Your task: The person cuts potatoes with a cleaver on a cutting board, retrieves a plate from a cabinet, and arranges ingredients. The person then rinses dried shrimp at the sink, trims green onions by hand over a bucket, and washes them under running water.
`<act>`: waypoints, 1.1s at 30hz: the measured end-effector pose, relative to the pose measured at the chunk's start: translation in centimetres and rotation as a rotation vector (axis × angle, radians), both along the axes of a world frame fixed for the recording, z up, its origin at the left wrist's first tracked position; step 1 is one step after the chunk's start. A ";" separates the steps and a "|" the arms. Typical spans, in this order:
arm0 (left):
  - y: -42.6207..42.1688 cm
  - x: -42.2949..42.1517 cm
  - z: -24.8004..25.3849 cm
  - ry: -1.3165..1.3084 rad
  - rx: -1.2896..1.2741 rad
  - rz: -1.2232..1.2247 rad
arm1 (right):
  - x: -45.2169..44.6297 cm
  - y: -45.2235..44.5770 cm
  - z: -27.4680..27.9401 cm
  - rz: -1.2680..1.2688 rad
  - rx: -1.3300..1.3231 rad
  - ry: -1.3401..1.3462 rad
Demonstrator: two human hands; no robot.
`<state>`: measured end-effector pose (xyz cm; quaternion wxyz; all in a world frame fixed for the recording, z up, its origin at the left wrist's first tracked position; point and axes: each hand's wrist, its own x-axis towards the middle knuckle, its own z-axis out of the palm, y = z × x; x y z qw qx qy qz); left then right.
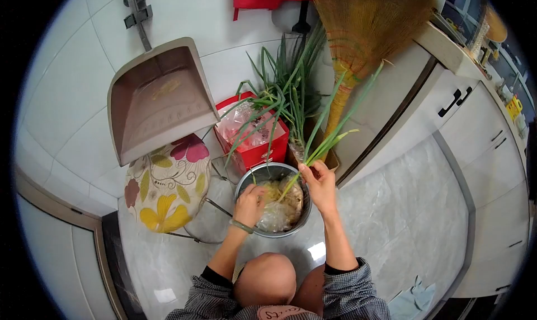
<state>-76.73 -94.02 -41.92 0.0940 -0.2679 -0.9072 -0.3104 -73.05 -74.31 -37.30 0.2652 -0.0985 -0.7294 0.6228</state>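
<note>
My right hand (320, 187) is closed on a green onion (321, 148), its long leaves reaching up to the right and its pale lower end hanging over the bin. Just inside the left rim of the grey bin (306, 215) is my left hand (250, 204), palm down with fingers curled; what they hold, if anything, is not clear. In the bin lie clear plastic (274, 217) and brownish peelings (295, 201). Behind it stands a bunch of green onions (296, 93), leaves drooping over a red box (254, 159) with clear plastic inside.
A dustpan (162, 107) hangs at the wall above a flower-patterned stool (168, 188) on the left. A straw broom (369, 29) leans bristles up at the back. White cabinets (492, 152) line the right side, and a pale blue cloth (413, 300) lies on the floor.
</note>
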 end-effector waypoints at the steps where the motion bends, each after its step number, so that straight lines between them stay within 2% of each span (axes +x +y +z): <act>1: 0.8 0.3 2.3 -0.129 0.187 -0.132 | -0.1 -0.3 -0.1 -0.005 -0.005 -0.002; 2: 1.4 0.5 3.5 -0.260 0.373 -0.261 | -0.1 -0.6 0.0 0.009 -0.019 -0.003; 6: 2.6 -0.3 2.2 -0.247 0.276 -0.319 | -0.1 -1.3 0.8 0.047 -0.043 -0.003; 8: 2.3 -0.7 1.6 -0.378 0.429 -0.301 | -0.2 -0.9 0.4 0.052 -0.041 0.013; 11: 1.2 -1.1 1.9 -0.481 0.522 -0.239 | -0.4 0.0 -1.4 0.024 -0.142 -0.016; 15: 0.4 -0.8 5.2 -0.563 0.598 -0.281 | -0.7 0.3 -5.8 0.086 -0.277 -0.201; 17: 0.2 -1.0 6.0 -0.549 0.581 -0.303 | -0.5 0.5 -6.7 0.146 -0.088 -0.626; 18: 0.2 -1.1 6.5 -0.536 0.592 -0.312 | -0.9 0.8 -9.7 0.135 0.035 -0.599; 21: 0.5 -1.4 7.3 -0.500 0.609 -0.314 | 0.1 0.4 -6.1 0.167 0.162 -0.701; 22: 0.6 -1.5 7.5 -0.482 0.617 -0.309 | 0.0 0.5 -7.2 0.168 0.161 -0.699; 24: 0.9 -1.7 7.9 -0.461 0.594 -0.306 | -0.3 1.1 -10.2 0.154 0.475 -0.750; 25: 1.1 -1.7 8.1 -0.441 0.573 -0.305 | -0.1 0.9 -8.6 0.151 0.472 -0.747; 27: 1.5 -1.8 8.0 -0.416 0.547 -0.300 | 0.5 0.0 -3.1 0.333 0.053 -0.760; 28: 1.8 -1.9 7.8 -0.394 0.526 -0.288 | 0.5 -0.6 -2.5 0.331 0.054 -0.758; 30: 2.4 -2.0 7.3 -0.444 0.568 -0.281 | 0.3 -1.7 -1.6 0.422 -0.149 -0.144; 33: 2.7 -2.1 6.8 -0.456 0.581 -0.250 | 0.7 -1.2 -0.1 0.556 -0.129 -0.260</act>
